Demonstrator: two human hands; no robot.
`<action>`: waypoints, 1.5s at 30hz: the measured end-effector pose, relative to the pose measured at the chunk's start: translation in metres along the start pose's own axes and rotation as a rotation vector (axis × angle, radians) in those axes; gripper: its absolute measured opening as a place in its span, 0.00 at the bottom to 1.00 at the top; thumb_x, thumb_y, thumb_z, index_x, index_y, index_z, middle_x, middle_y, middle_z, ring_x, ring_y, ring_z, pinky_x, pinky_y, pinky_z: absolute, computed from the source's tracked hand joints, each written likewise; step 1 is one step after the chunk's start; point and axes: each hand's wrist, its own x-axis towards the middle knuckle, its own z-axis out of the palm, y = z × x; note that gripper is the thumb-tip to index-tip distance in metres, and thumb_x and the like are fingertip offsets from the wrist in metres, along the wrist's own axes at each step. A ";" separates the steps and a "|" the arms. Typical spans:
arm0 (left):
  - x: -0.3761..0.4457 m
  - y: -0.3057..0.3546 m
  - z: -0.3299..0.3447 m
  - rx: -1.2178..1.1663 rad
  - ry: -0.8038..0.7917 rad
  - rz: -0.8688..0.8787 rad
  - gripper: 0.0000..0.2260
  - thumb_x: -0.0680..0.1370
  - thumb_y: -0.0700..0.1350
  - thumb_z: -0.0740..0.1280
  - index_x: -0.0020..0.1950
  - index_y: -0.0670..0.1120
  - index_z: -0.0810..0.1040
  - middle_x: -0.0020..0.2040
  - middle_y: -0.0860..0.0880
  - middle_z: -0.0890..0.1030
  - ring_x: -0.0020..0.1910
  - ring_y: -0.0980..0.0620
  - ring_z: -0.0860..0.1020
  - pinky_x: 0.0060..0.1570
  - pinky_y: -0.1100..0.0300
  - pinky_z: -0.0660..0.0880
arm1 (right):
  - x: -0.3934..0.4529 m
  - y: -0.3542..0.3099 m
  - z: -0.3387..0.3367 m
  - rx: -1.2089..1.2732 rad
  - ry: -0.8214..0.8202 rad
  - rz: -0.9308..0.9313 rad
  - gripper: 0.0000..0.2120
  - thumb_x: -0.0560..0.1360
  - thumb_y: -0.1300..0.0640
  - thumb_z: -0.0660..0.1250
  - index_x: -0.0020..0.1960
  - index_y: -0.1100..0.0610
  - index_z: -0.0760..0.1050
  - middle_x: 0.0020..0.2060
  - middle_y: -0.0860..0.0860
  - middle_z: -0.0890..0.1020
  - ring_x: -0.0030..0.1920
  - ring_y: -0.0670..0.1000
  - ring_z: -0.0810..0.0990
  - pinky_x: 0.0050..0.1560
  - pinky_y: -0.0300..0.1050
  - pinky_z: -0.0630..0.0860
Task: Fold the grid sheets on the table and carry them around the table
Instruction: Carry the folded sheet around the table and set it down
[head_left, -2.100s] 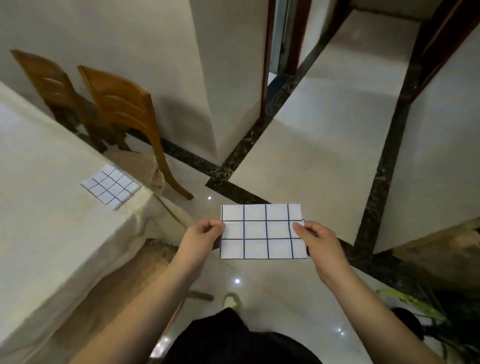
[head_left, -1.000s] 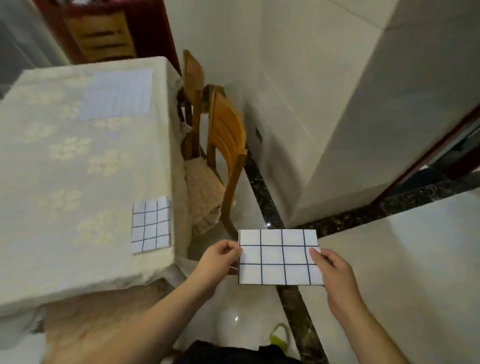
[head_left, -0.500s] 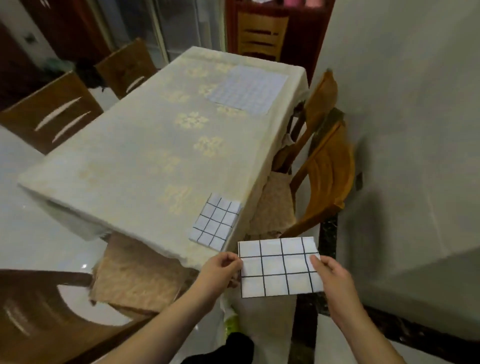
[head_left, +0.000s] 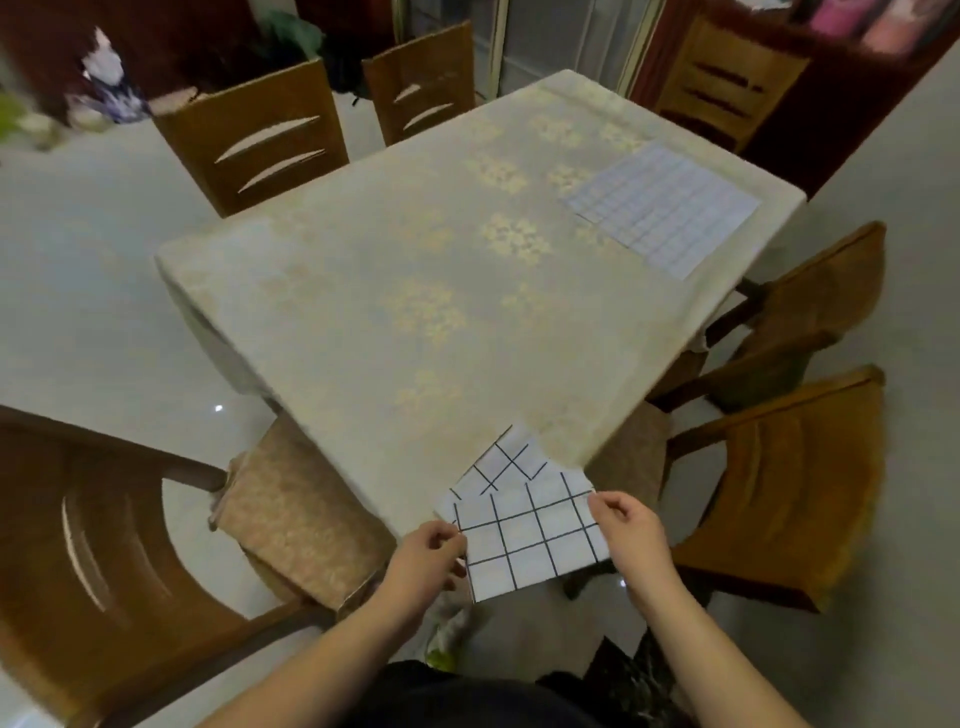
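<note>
Two hands hold one folded grid sheet (head_left: 532, 540) low in the frame, just right of centre: the left hand (head_left: 426, 564) pinches its left edge between thumb and curled fingers, and the right hand (head_left: 631, 535) pinches its right edge the same way. It is white paper ruled with bold black lines into large squares, held nearly flat and tilted a little, its far edge rising to the right. Just beyond it, partly hidden under its upper edge, a second folded grid sheet (head_left: 506, 465) lies at the near corner of the table (head_left: 415, 270), turned diagonally. The table wears a pale cloth with faint yellow flower patches. Toward the upper right of the frame, near the table's far right corner, a large unfolded grid sheet (head_left: 665, 205) lies flat, its fine lines faint. Wooden chairs stand round the table. Half a second ago the held sheet hung clear of the table's corner, apart from the small folded sheet; now it overlaps that sheet. The view has swung, so the table fills the middle of the frame and the white wall at the right is gone.
</note>
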 end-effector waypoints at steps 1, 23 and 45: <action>0.005 0.000 -0.001 0.009 0.019 0.001 0.05 0.79 0.43 0.65 0.49 0.43 0.79 0.43 0.44 0.82 0.37 0.52 0.80 0.35 0.60 0.76 | 0.010 -0.001 0.003 -0.037 -0.011 -0.005 0.07 0.79 0.52 0.66 0.52 0.54 0.80 0.45 0.50 0.83 0.48 0.49 0.80 0.42 0.39 0.73; 0.048 -0.019 0.048 -0.074 0.480 -0.209 0.01 0.77 0.44 0.69 0.47 0.48 0.79 0.36 0.49 0.81 0.35 0.52 0.78 0.40 0.55 0.76 | 0.172 -0.033 0.034 -0.680 -0.561 -0.335 0.07 0.76 0.48 0.69 0.44 0.51 0.78 0.34 0.47 0.80 0.35 0.45 0.78 0.35 0.39 0.68; 0.042 -0.012 0.067 0.080 0.779 -0.189 0.16 0.72 0.47 0.74 0.54 0.48 0.71 0.45 0.49 0.74 0.44 0.51 0.74 0.43 0.59 0.71 | 0.185 -0.027 0.042 -0.897 -0.611 -0.425 0.11 0.76 0.44 0.67 0.47 0.52 0.75 0.37 0.47 0.79 0.38 0.47 0.77 0.38 0.46 0.75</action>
